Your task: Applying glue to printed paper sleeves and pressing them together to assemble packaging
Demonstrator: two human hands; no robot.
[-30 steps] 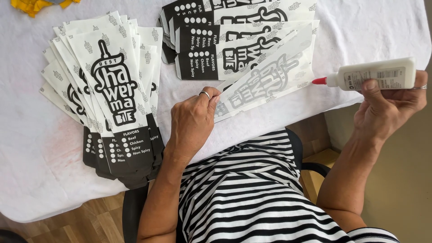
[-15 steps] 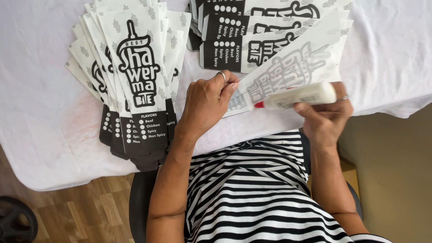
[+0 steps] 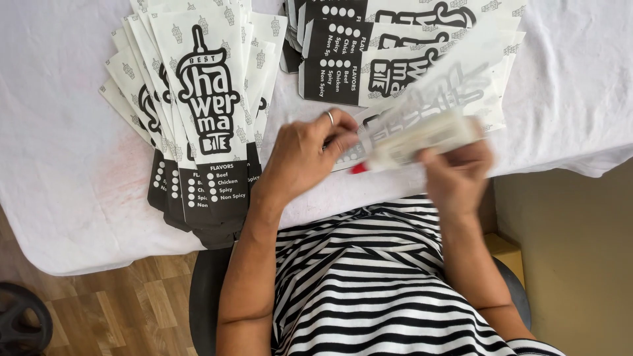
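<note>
White glue bottle (image 3: 422, 140), red tip down-left, sits gripped in the right hand (image 3: 455, 175); the left hand (image 3: 304, 155) presses flat, fingers spread, on a paper bag (image 3: 455, 86) on the bench (image 3: 59, 132).

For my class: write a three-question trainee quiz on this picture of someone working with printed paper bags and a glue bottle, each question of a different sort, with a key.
1. True or false: the right hand holds the glue bottle with its red tip toward the left hand.
2. Multiple choice: the left hand rests on A) the fanned stack of bags at the left, B) the single bag lying under the bottle, C) the wooden floor.
3. Fill in: the table is covered with a ____ cloth.

Key: 1 true; 2 B; 3 white.
</note>
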